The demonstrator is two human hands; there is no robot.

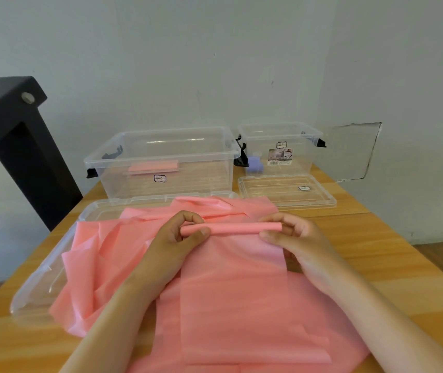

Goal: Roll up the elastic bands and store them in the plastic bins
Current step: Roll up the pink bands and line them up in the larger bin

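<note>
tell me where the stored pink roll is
Head view: the stored pink roll lies inside the large clear bin, left of centre, with the small bin to its right.

**Two hands at the rolled end of a pink band, with the open bins behind.**
The left hand (185,232) and right hand (290,235) pinch the two ends of the roll (231,228), thumbs on its near side. The unrolled band (231,292) runs flat toward the viewer over a loose pink pile (102,251). The large bin (161,162) holds a stored roll (153,166), and the small bin (279,149) a purple item (254,164). On the table (376,251) lie the small lid (284,191) and the large lid (40,278), which is partly under the pile.
</note>
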